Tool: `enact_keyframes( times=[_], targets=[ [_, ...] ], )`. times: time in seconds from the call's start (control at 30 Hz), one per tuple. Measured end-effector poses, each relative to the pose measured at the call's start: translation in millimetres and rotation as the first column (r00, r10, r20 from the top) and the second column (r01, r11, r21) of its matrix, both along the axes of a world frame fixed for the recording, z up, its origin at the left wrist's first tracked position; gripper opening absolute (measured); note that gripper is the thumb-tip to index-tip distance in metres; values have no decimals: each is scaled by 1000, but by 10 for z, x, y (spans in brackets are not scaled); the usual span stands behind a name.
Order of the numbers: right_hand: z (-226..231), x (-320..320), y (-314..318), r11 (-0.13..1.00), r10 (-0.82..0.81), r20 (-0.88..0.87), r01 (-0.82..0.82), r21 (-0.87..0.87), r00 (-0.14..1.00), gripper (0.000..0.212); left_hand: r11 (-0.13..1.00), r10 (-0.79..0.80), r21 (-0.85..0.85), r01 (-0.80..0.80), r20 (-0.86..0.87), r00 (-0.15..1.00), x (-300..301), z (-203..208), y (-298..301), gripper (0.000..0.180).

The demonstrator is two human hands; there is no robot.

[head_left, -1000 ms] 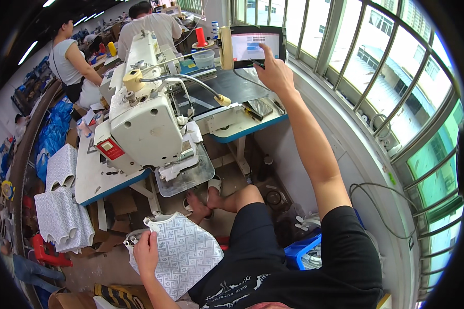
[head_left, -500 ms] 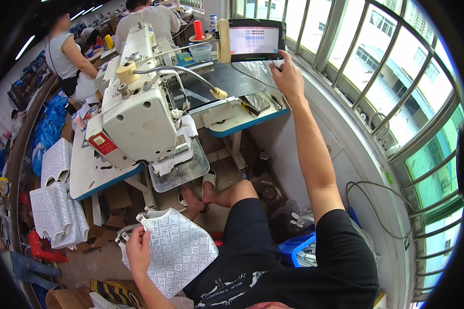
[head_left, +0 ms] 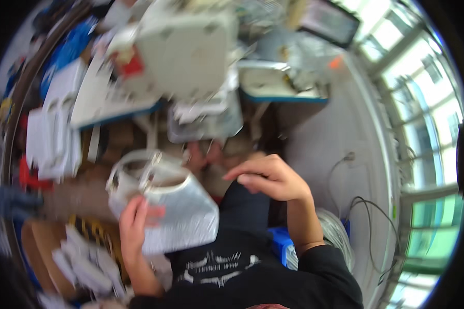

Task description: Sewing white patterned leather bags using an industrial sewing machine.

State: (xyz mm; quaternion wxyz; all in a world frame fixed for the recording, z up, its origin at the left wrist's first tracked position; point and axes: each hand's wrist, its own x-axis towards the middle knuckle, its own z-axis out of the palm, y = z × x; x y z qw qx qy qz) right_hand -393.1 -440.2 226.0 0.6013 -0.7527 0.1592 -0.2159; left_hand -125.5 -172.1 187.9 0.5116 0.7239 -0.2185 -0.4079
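A pale silver-white patterned handbag with two white handles is at my lap, its open top facing away from me. My left hand grips its near left side, with the fingers blurred against the bag. To the right of the bag, my right hand hovers above my thigh, apart from it. Its fingers are stretched out and slightly bent, and I see nothing in them.
Ahead stands a white sewing machine on a blue-edged table. A screen hangs at the upper right. Pale bag pieces are stacked on the left. A cardboard box lies lower left, a blue crate on the right.
My right hand has left the screen and come down beside the bag. The bag has turned upright with its opening showing, and my view has tilted downward.
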Motion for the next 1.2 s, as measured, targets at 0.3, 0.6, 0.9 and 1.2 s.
enact_keyframes(
  times=[0.3, 0.6, 0.9, 1.2],
  targets=[
    [-38, 1166, 972, 836, 393, -29, -370, -405, 919, 30, 979, -113, -204, 21, -456, 883, -208, -644, 0, 34],
    [-564, 632, 1536, 447, 796, -340, -865, -229, 501, 33, 972, -199, -215, 95, -540, 817, -432, -666, -69, 36],
    [-660, -196, 710, 856, 509, -150, -516, -9, 847, 32, 937, -232, -348, 40, -532, 814, -628, -685, -169, 42],
    [-750, -116, 763, 976, -121, -399, 36, -215, 909, 27, 917, -306, -369, 151, -411, 859, -777, -765, -206, 53]
  ],
)
